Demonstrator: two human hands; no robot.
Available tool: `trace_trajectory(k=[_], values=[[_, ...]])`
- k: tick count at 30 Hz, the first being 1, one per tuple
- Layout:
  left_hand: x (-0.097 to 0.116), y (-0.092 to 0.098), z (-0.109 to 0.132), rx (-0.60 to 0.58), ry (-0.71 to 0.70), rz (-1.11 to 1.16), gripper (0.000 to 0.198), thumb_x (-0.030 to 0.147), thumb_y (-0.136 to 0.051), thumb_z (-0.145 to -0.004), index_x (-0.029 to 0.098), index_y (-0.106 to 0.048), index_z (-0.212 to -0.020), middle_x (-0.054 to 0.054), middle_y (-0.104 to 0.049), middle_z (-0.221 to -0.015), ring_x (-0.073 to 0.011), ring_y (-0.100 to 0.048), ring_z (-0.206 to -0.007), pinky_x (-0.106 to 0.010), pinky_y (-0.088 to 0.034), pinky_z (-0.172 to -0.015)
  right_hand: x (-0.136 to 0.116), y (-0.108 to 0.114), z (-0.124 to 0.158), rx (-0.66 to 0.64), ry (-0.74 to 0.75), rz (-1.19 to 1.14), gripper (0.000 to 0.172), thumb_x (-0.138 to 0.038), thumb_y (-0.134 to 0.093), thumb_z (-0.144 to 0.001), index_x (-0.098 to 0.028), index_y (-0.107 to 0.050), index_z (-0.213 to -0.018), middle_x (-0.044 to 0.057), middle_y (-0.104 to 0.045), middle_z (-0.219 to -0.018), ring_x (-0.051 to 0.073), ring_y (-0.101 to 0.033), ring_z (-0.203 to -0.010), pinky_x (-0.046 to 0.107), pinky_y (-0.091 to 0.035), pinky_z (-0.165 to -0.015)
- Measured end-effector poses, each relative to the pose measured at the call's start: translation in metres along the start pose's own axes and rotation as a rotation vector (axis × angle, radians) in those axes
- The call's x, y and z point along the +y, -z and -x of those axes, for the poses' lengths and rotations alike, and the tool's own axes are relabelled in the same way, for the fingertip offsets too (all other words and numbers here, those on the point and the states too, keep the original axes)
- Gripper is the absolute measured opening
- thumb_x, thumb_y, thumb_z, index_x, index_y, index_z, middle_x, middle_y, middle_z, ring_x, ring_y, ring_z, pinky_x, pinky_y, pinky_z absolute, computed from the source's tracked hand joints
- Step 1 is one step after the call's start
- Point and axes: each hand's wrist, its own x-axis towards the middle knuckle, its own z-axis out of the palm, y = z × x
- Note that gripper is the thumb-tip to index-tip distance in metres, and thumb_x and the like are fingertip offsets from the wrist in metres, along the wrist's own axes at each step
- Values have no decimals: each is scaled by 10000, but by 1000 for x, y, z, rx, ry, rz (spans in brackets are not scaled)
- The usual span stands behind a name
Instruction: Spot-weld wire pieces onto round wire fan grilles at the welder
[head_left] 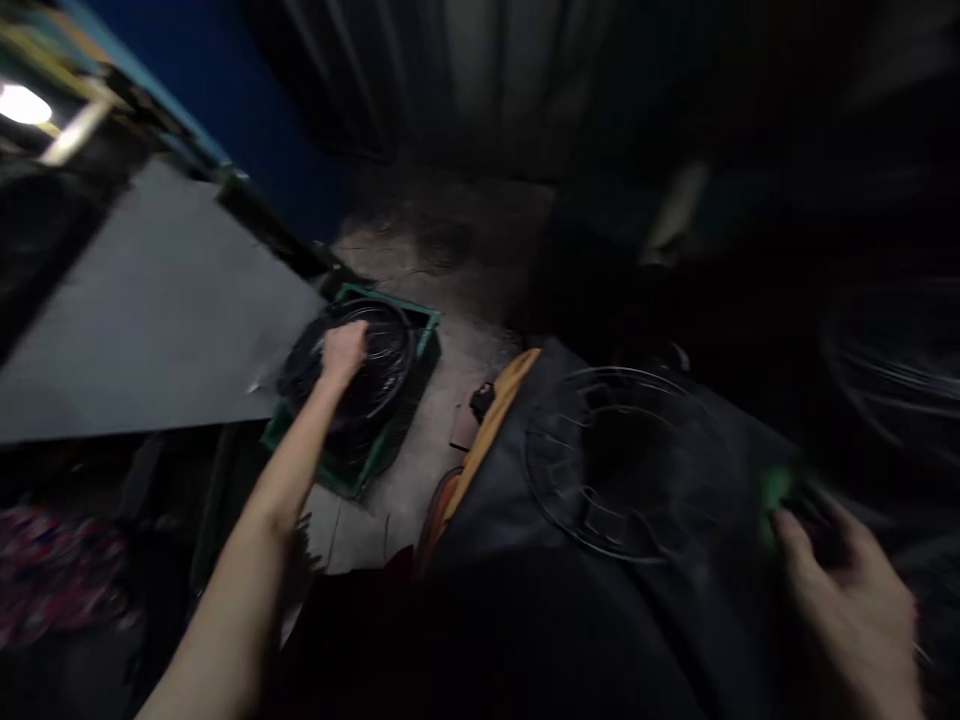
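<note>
Two hands working well apart. Nearest, right hand (855, 610) is hovering with fingers loose beside a blurred green piece (774, 492); can't tell if it's gripping. Just ahead, wire fan guard (622, 460) is lying on dark cloth (570, 620). Farther out, left hand (343, 352) is resting on stacked black guards (379, 385) in a green frame (424, 325); grip unclear. Likely best gripping the rim, not the thin wires.

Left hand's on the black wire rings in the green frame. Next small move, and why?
Probably close the grip of the left hand on the top wire ring and lift it slightly: the hand lies on the stack in the green frame, and blur hides whether its fingers have hooked a wire yet.
</note>
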Motion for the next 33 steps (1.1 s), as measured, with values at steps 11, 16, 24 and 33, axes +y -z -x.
trace_trajectory(k=[11, 16, 24, 33], values=[[186, -67, 167, -392, -814, 447, 123, 249, -651, -764, 310, -680, -867, -9, -587, -670, -167, -524, -639, -344, -437, -654, -78, 23, -6, -352, -56, -859, 598, -685, -411, -831, -300, -501, -1279, 107, -618, -1166, 265, -632, -986, 464, -536, -805], [195, -101, 198, -809, -1018, 372, 247, 185, -617, -783, 388, -696, -900, 6, -645, -721, -147, -580, -675, -327, -478, -728, -68, 9, -12, -313, -178, -1004, 477, -541, -621, -770, -323, -539, -1186, 34, -635, -1024, 159, -632, -754, 282, -554, -574], [162, -102, 195, -461, -518, 487, 565, 579, -608, -763, 373, -516, -1281, -54, -360, -1422, -305, -317, -1335, -487, -345, -1049, -66, -17, 2, -114, -145, -884, 428, -433, -658, -763, -243, -631, -1146, -47, -486, -560, 92, -457, -466, 217, -445, -429], [182, -120, 156, -475, -160, 629, 367, 305, -581, -853, 257, -606, -1216, -4, -623, -747, -99, -518, -571, -229, -452, -607, -67, -10, 0, 11, 115, -337, 352, -399, -517, -861, -240, -639, -1151, 66, -661, -973, 187, -618, -735, 350, -523, -714]])
